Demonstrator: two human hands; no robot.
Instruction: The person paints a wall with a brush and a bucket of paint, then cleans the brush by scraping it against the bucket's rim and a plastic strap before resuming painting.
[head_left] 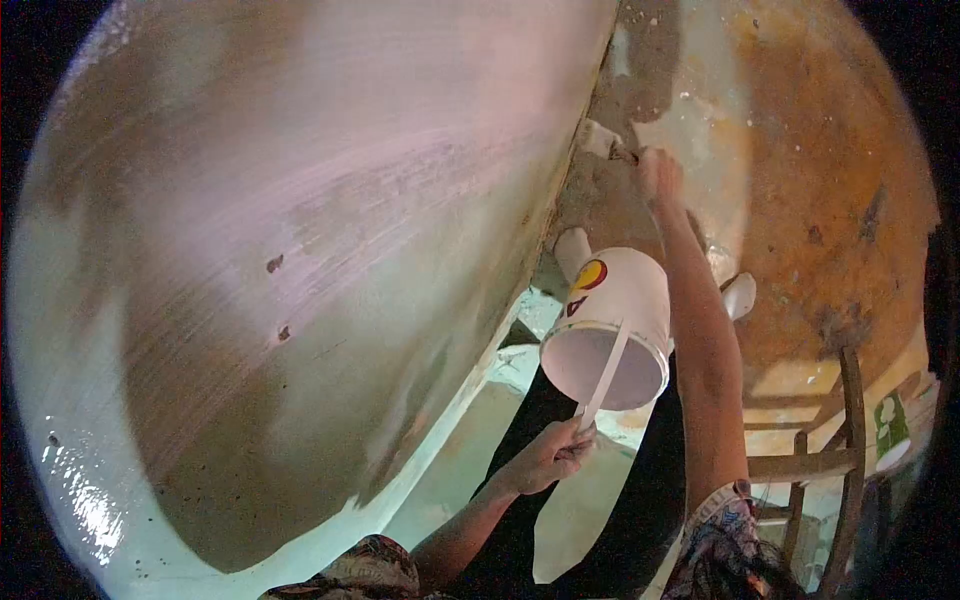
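Note:
My left hand (pixel 553 455) is closed on the pale strap handle (pixel 606 375) of a white bucket (pixel 625 285). The bucket is tilted, its mouth facing me; a red and yellow mark shows on its side. My right hand (pixel 660 178) reaches out past the bucket, fingers wrapped round a paintbrush (pixel 602 140). White coats the brush's head, which lies by the edge of a large pale surface (pixel 330 230). Streaky whitish strokes and a few small dark pits cover that surface.
An orange-brown, stained surface (pixel 820 190) with wet whitish patches spreads on the right. A wooden frame with rungs (pixel 850 440) stands at lower right, near a green and white item (pixel 890 425). My dark-trousered legs (pixel 640 500) are below the bucket.

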